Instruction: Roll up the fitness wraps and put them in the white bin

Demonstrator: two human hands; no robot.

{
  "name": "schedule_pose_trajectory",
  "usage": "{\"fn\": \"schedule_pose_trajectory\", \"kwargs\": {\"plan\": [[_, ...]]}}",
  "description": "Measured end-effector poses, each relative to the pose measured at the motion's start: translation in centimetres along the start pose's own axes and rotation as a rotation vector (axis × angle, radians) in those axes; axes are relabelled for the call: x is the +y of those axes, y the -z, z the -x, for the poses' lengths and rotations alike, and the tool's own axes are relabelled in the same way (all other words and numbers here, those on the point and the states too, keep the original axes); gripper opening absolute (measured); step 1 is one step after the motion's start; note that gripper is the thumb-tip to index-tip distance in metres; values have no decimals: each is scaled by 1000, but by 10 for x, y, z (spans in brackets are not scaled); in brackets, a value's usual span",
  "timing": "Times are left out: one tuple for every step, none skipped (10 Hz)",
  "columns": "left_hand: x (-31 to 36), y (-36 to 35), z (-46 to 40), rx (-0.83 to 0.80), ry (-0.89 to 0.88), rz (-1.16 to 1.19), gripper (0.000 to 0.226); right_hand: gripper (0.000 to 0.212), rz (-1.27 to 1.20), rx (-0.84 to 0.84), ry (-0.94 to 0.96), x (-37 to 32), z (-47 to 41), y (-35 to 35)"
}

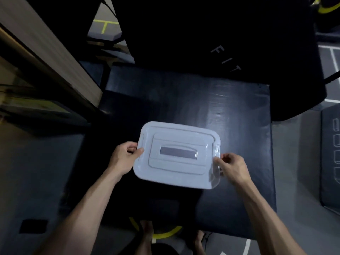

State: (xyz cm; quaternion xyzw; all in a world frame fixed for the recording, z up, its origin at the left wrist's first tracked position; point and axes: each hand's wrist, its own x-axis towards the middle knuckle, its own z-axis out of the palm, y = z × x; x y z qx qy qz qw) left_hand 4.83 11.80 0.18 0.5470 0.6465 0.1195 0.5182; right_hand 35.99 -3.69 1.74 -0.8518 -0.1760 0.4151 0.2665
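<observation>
Head view: I look straight down on a closed white bin (176, 155) sitting on a dark padded surface (239, 111).
White bin: I see its lid (165, 133) on top, with a grey recessed handle (178, 153) across the middle; the bin lies slightly tilted in the frame, near the front half of the pad.
Left hand: my left hand (125, 157) grips the bin's left short edge, thumb on top of the lid rim, fingers curled under it.
Right hand: my right hand (232, 167) pinches the clear latch (217, 153) at the bin's right short edge, fingers bent around it.
Fitness wraps: I cannot tell where they are; the lid hides the bin's inside.
Behind: a large black pad (211, 34) with pale letters stands past the surface.
Floor: grey floor (36, 172) with a yellow curved line (165, 234) near my feet.
</observation>
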Motion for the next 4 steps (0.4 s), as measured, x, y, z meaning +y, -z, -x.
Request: {"fn": "schedule_pose_trajectory", "kwargs": {"plan": [[16,8,-25,39,0,-96,14,17,-28,0,10,-27,-21,-12],[26,8,-42,55,17,-169,22,11,2,19,-27,-47,-30,-21],[26,9,-46,33,28,-179,32,13,-17,12,-74,-47,-32,-29],[23,16,-40,42,-21,-167,39,40,22,63,-30,-48,-21,-32]]}}
